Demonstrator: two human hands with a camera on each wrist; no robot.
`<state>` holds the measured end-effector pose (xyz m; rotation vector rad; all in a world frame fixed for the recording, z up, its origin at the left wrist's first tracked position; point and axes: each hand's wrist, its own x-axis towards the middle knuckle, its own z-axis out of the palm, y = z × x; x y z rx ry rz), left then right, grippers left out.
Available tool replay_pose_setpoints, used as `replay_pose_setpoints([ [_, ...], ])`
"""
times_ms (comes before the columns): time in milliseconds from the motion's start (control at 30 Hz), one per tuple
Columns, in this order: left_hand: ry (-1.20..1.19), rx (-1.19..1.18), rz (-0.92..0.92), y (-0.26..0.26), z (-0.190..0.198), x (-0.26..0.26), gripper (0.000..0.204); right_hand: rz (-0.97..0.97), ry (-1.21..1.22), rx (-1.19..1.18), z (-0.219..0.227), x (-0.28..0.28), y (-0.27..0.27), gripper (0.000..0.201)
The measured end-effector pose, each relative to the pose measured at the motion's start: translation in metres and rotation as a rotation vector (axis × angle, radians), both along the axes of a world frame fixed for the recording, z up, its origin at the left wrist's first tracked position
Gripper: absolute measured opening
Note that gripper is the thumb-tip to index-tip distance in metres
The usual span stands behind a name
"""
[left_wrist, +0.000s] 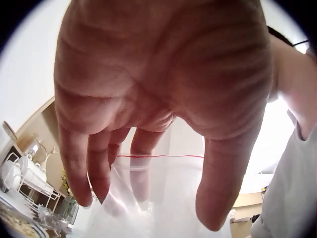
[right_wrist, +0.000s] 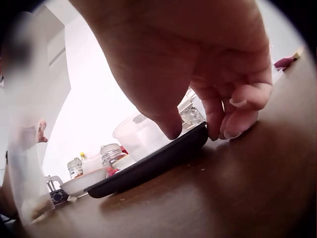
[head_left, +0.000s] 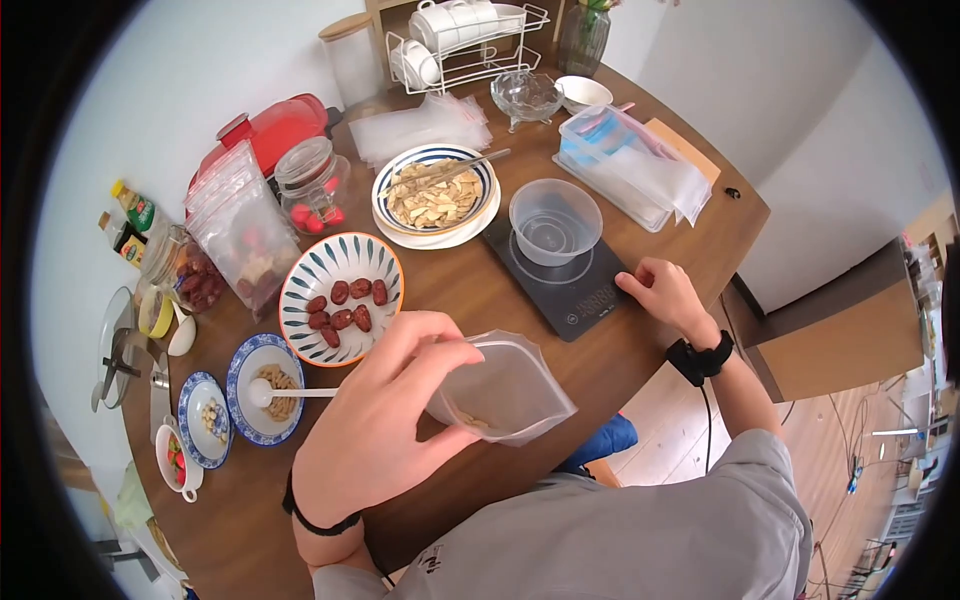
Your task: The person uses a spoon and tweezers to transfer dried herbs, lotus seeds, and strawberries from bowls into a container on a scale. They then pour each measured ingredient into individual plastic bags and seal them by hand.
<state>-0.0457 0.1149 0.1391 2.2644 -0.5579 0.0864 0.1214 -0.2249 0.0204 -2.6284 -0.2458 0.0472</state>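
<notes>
My left hand (head_left: 385, 420) holds a clear zip bag (head_left: 510, 385) at its mouth, thumb on one side and fingers on the other. A few small pale pieces lie in the bottom of the bag. In the left wrist view the bag's red zip line runs behind the fingers. My right hand (head_left: 665, 295) grips the near right edge of a black kitchen scale (head_left: 575, 305), its thumb over the top and fingers at the side. On the scale stands a clear plastic tub (head_left: 555, 225).
Left of the bag are a bowl of red dates (head_left: 340, 260), a blue-rimmed bowl (head_left: 245, 425) with a white spoon, and a small blue plate (head_left: 205, 445). Behind stand a bowl of pale slices (head_left: 435, 195), glass jars (head_left: 310, 180) and a plastic box (head_left: 615, 170).
</notes>
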Motion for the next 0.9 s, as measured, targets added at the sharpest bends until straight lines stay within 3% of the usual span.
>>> replay_pose_setpoints([
  [133,-0.03,-0.043,0.016,0.001,-0.006,0.003,0.037,0.064,0.0,0.051,0.0,0.002,-0.005,0.037],
  [200,-0.074,-0.069,0.036,0.003,-0.008,0.004,0.033,0.032,-0.268,0.085,0.012,-0.002,0.0,0.034],
  [267,-0.117,-0.101,0.055,0.0,-0.008,0.005,0.029,-0.007,-0.14,0.096,0.046,-0.021,0.012,0.034],
  [333,-0.183,-0.289,0.1,-0.004,-0.006,0.007,0.019,0.391,0.126,0.772,0.059,-0.047,0.029,0.043],
  [400,-0.272,-0.354,0.072,-0.003,-0.013,0.013,0.021,0.656,0.207,0.837,0.066,-0.068,0.056,0.056],
  [467,-0.379,-0.539,0.075,-0.002,-0.017,0.016,0.023,0.718,0.117,0.689,0.059,-0.08,0.078,0.057],
  [500,-0.399,-0.636,0.02,0.0,-0.021,0.019,0.038,0.697,0.079,0.696,0.057,-0.083,0.089,0.042],
  [533,-0.404,-0.633,0.024,0.0,-0.022,0.019,0.038,0.704,0.077,0.696,0.054,-0.081,0.091,0.042],
  [600,-0.31,-0.958,0.036,0.0,-0.025,0.022,0.053,0.715,0.136,0.761,0.053,-0.077,0.099,0.023],
  [633,-0.239,-1.044,0.009,0.004,-0.03,0.027,0.066,0.67,0.034,0.809,0.061,-0.08,0.105,0.01],
  [667,-0.243,-1.047,0.011,0.003,-0.033,0.031,0.066,0.673,0.034,0.804,0.068,-0.08,0.106,0.01],
  [733,0.172,-1.217,-0.108,-0.002,-0.038,0.038,0.071,0.601,0.044,0.878,0.08,-0.081,0.104,0.009],
  [767,0.254,-1.147,-0.121,-0.005,-0.045,0.04,0.058,0.562,0.054,0.971,0.087,-0.084,0.106,0.007],
  [800,0.25,-1.151,-0.123,-0.005,-0.047,0.04,0.058,0.564,0.052,0.966,0.09,-0.085,0.106,0.007],
  [867,0.349,-0.864,-0.18,-0.006,-0.048,0.041,0.031,0.501,-0.028,1.028,0.095,-0.085,0.106,0.009],
  [900,0.358,-0.857,-0.114,-0.009,-0.041,0.036,0.016,0.516,-0.007,1.024,0.097,-0.085,0.106,0.011],
])
